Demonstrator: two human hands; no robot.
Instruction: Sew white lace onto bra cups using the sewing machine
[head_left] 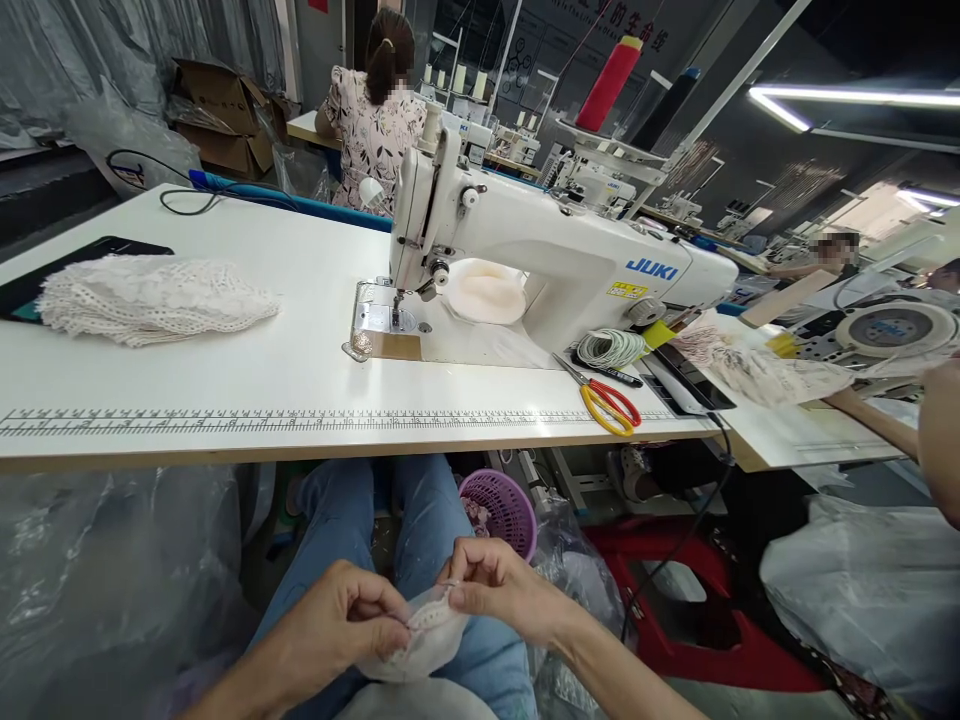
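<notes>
Over my lap, both hands pinch a small piece of sheer white fabric with a lacy, gathered edge (pixel 431 640). My left hand (pixel 341 620) grips its left side between thumb and fingers. At the upper right edge, my right hand (pixel 499 585) holds it the same way, fingertips curled. Beyond the table edge stands a white sewing machine (pixel 555 250), its needle area unoccupied by my hands. A stack of white lace pieces (pixel 154 300) lies at the left of the table.
Red and yellow scissors (pixel 611 405), a coil of pale cord (pixel 611 348) and a phone (pixel 694 375) lie right of the machine. A printed ruler (pixel 225 420) runs along the table front. Below sits a purple basket (pixel 510 505). Other people work ahead and at right.
</notes>
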